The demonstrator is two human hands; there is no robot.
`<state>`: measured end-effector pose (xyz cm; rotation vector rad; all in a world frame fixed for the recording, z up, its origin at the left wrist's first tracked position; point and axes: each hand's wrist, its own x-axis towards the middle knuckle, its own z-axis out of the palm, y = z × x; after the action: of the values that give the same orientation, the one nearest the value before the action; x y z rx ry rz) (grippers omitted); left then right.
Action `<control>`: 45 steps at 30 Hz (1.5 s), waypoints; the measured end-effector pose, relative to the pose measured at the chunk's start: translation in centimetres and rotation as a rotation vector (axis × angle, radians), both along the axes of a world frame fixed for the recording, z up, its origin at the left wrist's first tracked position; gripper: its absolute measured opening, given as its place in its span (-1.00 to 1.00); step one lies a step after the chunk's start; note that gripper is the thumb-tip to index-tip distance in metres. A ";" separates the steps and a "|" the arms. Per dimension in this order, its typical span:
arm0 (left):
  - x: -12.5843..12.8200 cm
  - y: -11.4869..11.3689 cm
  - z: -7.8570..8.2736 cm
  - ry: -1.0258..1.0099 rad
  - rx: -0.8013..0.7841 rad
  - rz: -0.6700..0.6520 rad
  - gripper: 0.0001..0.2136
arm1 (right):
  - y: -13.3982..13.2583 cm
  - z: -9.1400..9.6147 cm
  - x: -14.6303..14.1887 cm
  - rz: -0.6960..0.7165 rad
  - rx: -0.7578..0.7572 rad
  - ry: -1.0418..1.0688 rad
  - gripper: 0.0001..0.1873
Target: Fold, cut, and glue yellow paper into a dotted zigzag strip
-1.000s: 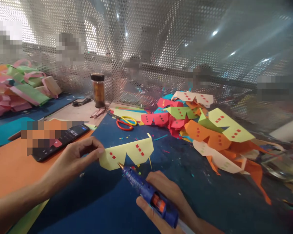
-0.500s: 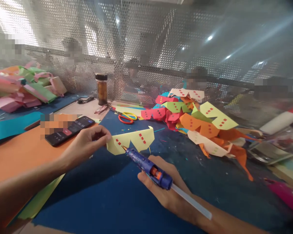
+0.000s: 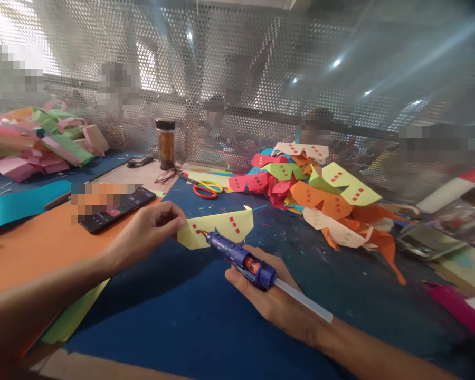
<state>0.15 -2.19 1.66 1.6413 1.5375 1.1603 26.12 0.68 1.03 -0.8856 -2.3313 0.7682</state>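
Two hands I guide: the left hand (image 3: pixel 152 227) pinches the yellow paper (image 3: pixel 221 220), the right hand (image 3: pixel 275 303) grips the glue gun (image 3: pixel 237 255); I should press its nozzle (image 3: pixel 203 233) lightly.

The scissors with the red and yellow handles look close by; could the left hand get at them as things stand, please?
Probably yes, if the left hand lets go of the pale yellow paper it pinches: the scissors lie just beyond, their handles uncovered.
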 end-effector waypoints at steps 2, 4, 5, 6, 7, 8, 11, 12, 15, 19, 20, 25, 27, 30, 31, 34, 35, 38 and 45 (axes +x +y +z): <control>0.0 0.0 0.0 -0.003 0.006 -0.003 -0.83 | 0.0 0.1 0.0 0.003 0.005 -0.005 -0.73; -0.1 0.0 -0.1 -0.009 0.012 -0.001 -0.83 | 0.0 0.2 -0.1 0.004 0.013 -0.004 -0.73; -0.1 0.0 -0.1 -0.013 0.012 0.000 -0.83 | 0.0 0.2 -0.1 0.003 0.016 -0.002 -0.73; -0.1 0.0 -0.1 -0.018 0.012 0.000 -0.83 | 0.1 0.3 -0.2 0.004 0.017 -0.002 -0.73; -0.2 0.0 -0.2 -0.023 0.011 0.001 -0.83 | 0.1 0.3 -0.2 0.005 0.016 -0.001 -0.72; -0.2 0.0 -0.2 -0.028 0.012 -0.001 -0.83 | 0.1 0.3 -0.2 0.006 0.014 -0.003 -0.72; -0.2 0.1 -0.3 -0.041 0.026 -0.008 -0.81 | 0.1 0.3 -0.2 0.000 0.003 -0.015 -0.73; -0.2 0.2 -0.4 -0.040 0.033 -0.011 -0.81 | 0.1 0.3 -0.2 -0.004 -0.002 -0.021 -0.73; -0.3 0.3 -0.4 -0.035 0.037 -0.014 -0.81 | 0.1 0.3 -0.2 -0.004 -0.010 -0.027 -0.73; -0.3 0.2 -0.3 -0.058 0.034 -0.035 -0.80 | 0.1 0.3 -0.3 0.010 -0.014 -0.018 -0.72; -0.2 0.1 -0.3 -0.067 0.034 -0.039 -0.80 | 0.2 0.3 -0.3 0.009 -0.013 -0.018 -0.72; -0.1 -0.1 0.0 -0.088 0.023 -0.049 -0.79 | 0.2 0.1 -0.1 0.006 -0.003 -0.022 -0.74; -0.1 -0.1 0.1 -0.084 0.024 -0.050 -0.79 | 0.2 0.1 -0.1 0.005 0.003 -0.026 -0.74; 0.0 -0.1 0.2 -0.078 0.027 -0.048 -0.79 | 0.3 0.1 -0.1 0.001 0.006 -0.037 -0.73; 0.1 0.0 0.2 -0.080 0.028 -0.050 -0.79 | 0.3 0.1 -0.2 0.001 0.008 -0.037 -0.73; 0.0 0.0 0.2 -0.085 0.024 -0.045 -0.78 | 0.1 0.2 -0.2 0.008 0.014 -0.020 -0.73; 0.0 0.0 0.2 -0.079 0.019 -0.036 -0.78 | 0.1 0.2 -0.2 0.014 0.016 -0.013 -0.72; -0.1 0.1 0.1 -0.050 0.002 0.005 -0.76 | 0.0 0.1 -0.2 0.034 0.031 -0.001 -0.73; -0.1 0.2 0.2 -0.030 0.002 0.036 -0.76 | 0.0 -0.1 -0.2 0.051 0.145 -0.001 -0.78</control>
<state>0.09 -1.94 1.90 1.5958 1.5535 1.2009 25.88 0.73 0.95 -0.7665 -2.3841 0.6102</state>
